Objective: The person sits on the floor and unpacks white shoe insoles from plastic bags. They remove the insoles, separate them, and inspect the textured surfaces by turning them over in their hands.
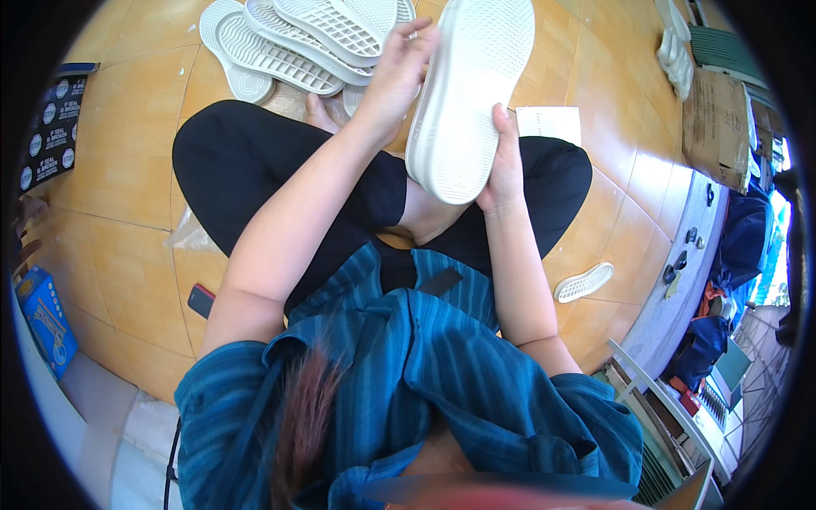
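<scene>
A pair of white shoe soles, stacked one on the other, is raised in front of me above my crossed legs, toe end away from me. My right hand is closed on the right edge near the heel, thumb on the upper face. At the left edge, higher up, my left hand has bent fingers against the soles; its fingertips are slightly blurred. Just beyond my left hand, several white soles lie in an overlapping pile on the floor, some with gridded insides facing up.
A small pale sole lies on the tiled floor to my right. White paper is beyond my right knee. A phone and a blue box are at left. A cardboard box stands at far right.
</scene>
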Available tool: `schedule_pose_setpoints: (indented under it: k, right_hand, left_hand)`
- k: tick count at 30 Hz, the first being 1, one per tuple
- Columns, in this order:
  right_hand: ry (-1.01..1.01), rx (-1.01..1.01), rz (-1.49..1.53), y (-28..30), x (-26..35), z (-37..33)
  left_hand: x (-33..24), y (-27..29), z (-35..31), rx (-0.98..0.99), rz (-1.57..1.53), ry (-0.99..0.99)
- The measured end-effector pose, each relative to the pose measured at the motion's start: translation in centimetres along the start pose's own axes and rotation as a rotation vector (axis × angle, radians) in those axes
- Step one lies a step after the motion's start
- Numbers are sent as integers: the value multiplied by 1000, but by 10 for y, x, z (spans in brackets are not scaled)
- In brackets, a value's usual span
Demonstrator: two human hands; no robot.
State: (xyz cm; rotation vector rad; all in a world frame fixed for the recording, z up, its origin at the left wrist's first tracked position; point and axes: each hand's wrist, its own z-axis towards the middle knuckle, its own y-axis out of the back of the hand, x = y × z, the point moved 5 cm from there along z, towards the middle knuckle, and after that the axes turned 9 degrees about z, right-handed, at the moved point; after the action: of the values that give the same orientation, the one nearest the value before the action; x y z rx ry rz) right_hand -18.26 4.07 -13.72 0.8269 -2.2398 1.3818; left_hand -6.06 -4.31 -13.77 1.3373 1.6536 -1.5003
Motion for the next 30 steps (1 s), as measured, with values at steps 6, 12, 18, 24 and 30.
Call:
schedule_pose_setpoints:
  k: [6,12,18,24,30]
  right_hand:
    - [-241,123,293,1,-15,-1]
    - [-114,-35,-271,1,-4,-7]
    - [-5,-56,-360,-15,5,-20]
    - [161,-47,-520,-26,23,-26]
    - [249,-51,-730,-47,56,-28]
  left_hand:
    - [13,-16,-16,287,-45,258]
    - [20,4,-6,112,88,160]
    - [24,6,-3,96,108,226]
    - [17,-11,-18,213,-170,483]
    - [9,-26,-21,563,-784,588]
